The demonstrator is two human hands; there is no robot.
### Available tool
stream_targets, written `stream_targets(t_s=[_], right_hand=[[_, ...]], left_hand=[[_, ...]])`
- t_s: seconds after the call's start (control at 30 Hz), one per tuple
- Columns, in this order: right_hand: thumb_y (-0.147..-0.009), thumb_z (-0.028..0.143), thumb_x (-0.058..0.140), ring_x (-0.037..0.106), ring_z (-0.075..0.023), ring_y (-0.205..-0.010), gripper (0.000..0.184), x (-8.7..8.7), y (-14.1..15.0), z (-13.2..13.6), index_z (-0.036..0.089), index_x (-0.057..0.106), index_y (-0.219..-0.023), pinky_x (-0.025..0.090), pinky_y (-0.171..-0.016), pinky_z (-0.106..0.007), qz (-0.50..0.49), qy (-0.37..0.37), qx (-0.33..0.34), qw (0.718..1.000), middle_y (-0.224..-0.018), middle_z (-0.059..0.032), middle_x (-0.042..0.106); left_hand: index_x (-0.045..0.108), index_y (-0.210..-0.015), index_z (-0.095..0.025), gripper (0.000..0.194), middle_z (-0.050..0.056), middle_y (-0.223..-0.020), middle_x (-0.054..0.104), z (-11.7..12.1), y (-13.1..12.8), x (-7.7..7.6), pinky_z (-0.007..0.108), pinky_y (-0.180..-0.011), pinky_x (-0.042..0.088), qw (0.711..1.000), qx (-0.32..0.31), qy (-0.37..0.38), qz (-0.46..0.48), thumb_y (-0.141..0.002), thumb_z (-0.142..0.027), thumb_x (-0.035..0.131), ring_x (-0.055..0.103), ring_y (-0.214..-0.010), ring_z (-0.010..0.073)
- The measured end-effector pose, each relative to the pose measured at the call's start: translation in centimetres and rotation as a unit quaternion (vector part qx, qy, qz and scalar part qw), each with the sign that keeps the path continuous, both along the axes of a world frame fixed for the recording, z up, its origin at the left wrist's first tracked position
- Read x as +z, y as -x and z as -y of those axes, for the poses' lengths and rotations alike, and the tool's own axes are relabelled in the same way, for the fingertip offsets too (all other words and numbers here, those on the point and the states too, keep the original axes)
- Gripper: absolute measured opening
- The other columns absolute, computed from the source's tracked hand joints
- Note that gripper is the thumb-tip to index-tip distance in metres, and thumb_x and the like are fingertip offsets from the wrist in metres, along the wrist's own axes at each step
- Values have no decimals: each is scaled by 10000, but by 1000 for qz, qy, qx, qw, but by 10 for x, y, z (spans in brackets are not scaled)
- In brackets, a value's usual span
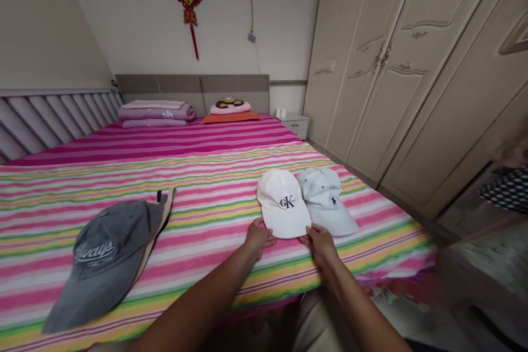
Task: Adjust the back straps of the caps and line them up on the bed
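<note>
Fingers (268, 230) of both hands @ white cap (284, 203) brim.

White baseball cap (280, 192) with black lettering, between the fingers; pale blue-grey polo cap (327, 198) with a dark emblem, beyond the right fingers; grey "Always" cap (109, 247) with white script, left of the fingers; bedspread (206, 256) under them striped pink, white, green, yellow.
</note>
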State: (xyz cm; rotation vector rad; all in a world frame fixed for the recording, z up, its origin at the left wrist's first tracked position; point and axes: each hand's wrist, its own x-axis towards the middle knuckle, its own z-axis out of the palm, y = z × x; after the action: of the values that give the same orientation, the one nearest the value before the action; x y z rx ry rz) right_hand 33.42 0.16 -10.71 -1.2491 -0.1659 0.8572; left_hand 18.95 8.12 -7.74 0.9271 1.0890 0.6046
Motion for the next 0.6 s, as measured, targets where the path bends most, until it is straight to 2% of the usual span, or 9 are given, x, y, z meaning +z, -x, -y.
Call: stream_targets(t_s=[0.17, 0.33, 0.6], right_hand=[[-618, 186, 656, 565, -118, -368, 279, -5, 5, 4, 175, 450, -805, 512, -375, -206, 62, 42, -56, 996, -413, 84, 529], [-622, 243, 633, 570, -144, -357, 257, -9, 7, 10, 168, 461, -797, 489, -348, -225, 113, 65, -58, 990, -396, 66, 546], [-645, 295, 586, 512, -128, -301, 175, -16, 9, 12, 177, 464, -689, 414, -306, -203, 177, 84, -58, 979, -338, 60, 516]], left_hand=[[300, -1285, -147, 654, 30, -626, 614, 7, -2, -4, 275, -540, 513, 1000, -15, -22, -10, -687, 18, 505, 611, -494, 143], [309, -1298, -145, 693, 17, -588, 609, 10, 0, -6, 252, -511, 505, 999, -29, -34, -12, -658, 33, 508, 596, -466, 130], [279, -1318, -139, 728, 3, -542, 599, 14, 3, -1, 242, -505, 496, 998, -40, -38, -12, -643, 18, 501, 588, -461, 127]])
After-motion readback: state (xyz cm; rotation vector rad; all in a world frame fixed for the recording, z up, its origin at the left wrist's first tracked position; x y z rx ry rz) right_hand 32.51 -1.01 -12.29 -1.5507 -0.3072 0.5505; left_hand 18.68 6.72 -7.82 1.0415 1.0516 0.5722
